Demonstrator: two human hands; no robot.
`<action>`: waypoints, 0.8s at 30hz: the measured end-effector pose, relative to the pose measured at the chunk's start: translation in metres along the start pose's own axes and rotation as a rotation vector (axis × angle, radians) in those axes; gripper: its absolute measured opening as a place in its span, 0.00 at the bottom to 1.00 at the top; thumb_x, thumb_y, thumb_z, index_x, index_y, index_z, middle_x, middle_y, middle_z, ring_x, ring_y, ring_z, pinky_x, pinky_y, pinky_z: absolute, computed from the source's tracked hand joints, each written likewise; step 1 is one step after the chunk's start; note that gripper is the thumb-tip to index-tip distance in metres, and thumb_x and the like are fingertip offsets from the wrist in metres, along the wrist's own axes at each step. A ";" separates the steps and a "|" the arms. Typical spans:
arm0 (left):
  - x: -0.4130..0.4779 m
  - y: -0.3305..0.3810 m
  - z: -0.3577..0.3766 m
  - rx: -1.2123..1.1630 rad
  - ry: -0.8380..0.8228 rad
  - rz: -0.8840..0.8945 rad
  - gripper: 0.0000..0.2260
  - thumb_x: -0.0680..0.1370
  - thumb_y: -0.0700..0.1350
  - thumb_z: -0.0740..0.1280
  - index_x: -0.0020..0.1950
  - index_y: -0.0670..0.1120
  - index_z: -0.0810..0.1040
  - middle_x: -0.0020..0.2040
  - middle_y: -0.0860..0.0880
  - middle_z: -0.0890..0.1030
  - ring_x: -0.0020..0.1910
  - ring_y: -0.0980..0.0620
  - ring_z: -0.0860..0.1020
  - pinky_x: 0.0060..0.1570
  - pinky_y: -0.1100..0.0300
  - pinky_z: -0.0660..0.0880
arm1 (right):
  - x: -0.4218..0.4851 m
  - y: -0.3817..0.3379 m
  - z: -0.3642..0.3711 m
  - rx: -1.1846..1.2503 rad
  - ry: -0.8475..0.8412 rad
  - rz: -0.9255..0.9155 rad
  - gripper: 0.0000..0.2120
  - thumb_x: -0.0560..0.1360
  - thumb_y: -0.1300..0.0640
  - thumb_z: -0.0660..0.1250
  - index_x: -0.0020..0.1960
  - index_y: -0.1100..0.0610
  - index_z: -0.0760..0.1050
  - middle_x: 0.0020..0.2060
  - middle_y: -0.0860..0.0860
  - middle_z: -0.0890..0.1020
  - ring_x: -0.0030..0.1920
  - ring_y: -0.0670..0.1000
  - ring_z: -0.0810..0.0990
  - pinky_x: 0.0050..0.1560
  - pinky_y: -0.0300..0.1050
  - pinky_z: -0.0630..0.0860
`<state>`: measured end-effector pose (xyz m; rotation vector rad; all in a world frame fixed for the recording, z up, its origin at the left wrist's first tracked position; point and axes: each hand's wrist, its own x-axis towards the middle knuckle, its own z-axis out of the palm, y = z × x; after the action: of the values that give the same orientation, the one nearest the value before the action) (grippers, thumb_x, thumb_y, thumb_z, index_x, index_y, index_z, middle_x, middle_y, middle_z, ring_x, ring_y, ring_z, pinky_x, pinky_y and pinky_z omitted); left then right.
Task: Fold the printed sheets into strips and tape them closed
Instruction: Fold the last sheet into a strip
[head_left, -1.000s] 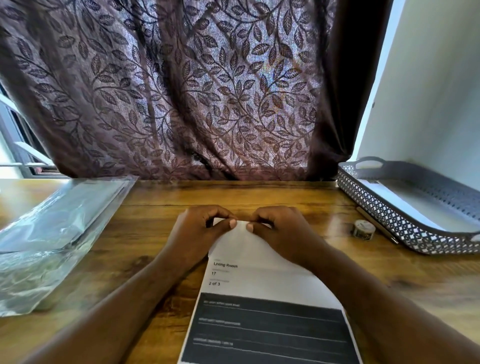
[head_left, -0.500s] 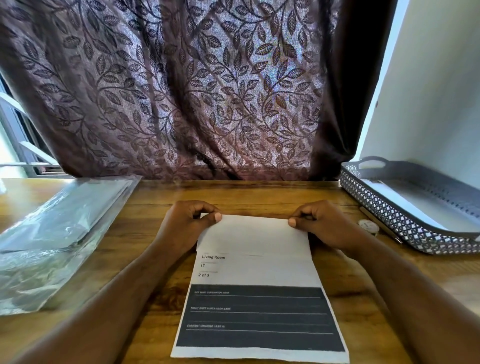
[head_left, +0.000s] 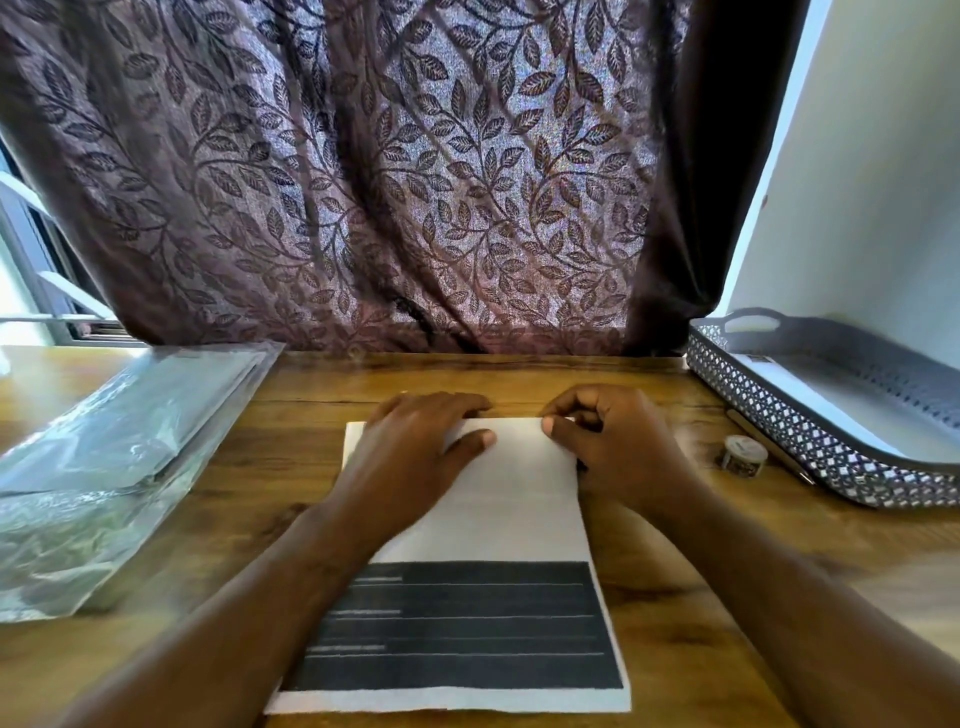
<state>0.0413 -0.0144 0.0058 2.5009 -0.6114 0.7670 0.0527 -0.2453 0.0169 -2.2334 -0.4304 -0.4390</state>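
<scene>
A printed sheet (head_left: 519, 519) lies on the wooden table (head_left: 675, 597), white at its far part and with a dark printed block near me. Its far end is folded over toward me. My left hand (head_left: 415, 457) lies flat on the folded far edge, fingers stretched to the right and pressing down. My right hand (head_left: 608, 447) has curled fingers and pinches the far right corner of the fold with thumb and forefinger. A small roll of tape (head_left: 744, 455) stands on the table to the right of the sheet.
A grey perforated tray (head_left: 810, 441) holding white paper sits at the right, with a pen (head_left: 769, 447) along its near side. A clear plastic sleeve of papers (head_left: 104, 457) lies at the left. A leaf-patterned curtain (head_left: 389, 182) hangs behind the table.
My left hand has gone from pinching the far left corner to lying flat across the fold. My right hand has moved left along the far edge. The sheet's printed header is now covered.
</scene>
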 end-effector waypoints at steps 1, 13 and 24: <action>0.000 0.006 0.002 -0.045 -0.012 0.017 0.14 0.80 0.56 0.66 0.65 0.55 0.78 0.59 0.54 0.84 0.55 0.54 0.80 0.57 0.54 0.76 | -0.004 -0.005 0.004 -0.022 -0.004 -0.053 0.09 0.77 0.56 0.73 0.42 0.43 0.79 0.39 0.40 0.83 0.42 0.40 0.81 0.38 0.33 0.78; 0.001 -0.013 0.001 -0.020 -0.107 -0.147 0.06 0.78 0.55 0.70 0.52 0.56 0.84 0.47 0.60 0.85 0.46 0.59 0.81 0.50 0.55 0.79 | 0.000 0.010 0.008 0.004 -0.084 -0.005 0.04 0.77 0.57 0.72 0.45 0.49 0.82 0.43 0.41 0.84 0.42 0.38 0.81 0.36 0.28 0.74; 0.002 -0.047 -0.006 -0.074 -0.031 -0.385 0.03 0.77 0.51 0.72 0.44 0.55 0.84 0.40 0.62 0.83 0.38 0.62 0.80 0.35 0.62 0.73 | 0.011 0.044 -0.015 0.042 -0.009 0.128 0.08 0.76 0.57 0.74 0.42 0.45 0.82 0.41 0.43 0.86 0.46 0.45 0.83 0.45 0.40 0.77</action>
<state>0.0651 0.0262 -0.0022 2.4577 -0.1524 0.5491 0.0787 -0.2825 0.0030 -2.2078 -0.2968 -0.3499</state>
